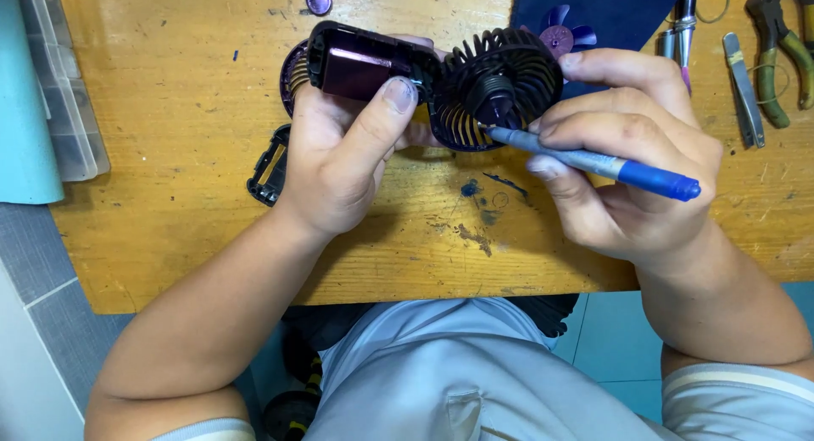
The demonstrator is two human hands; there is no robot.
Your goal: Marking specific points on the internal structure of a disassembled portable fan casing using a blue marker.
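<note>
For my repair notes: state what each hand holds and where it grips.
Left hand grips the small fan by its purple body. Right hand holds a blue screwdriver by its handle.

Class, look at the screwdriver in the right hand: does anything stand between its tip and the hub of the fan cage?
Nothing visible does. The screwdriver in the right hand already reaches the hub of the fan cage, which the left hand holds.

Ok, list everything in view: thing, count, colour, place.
Small fan body: one, dark purple, in left hand.
Fan grille: one, dark, ribbed, joined to the body.
Screwdriver: one, blue handle, in right hand, tip at the grille.
Fan blade: one, purple, on dark cloth.
Black frame part: one, table left.
Pliers: one, green-handled, far right.
Table: one, wooden.
Left hand; right hand.
</note>
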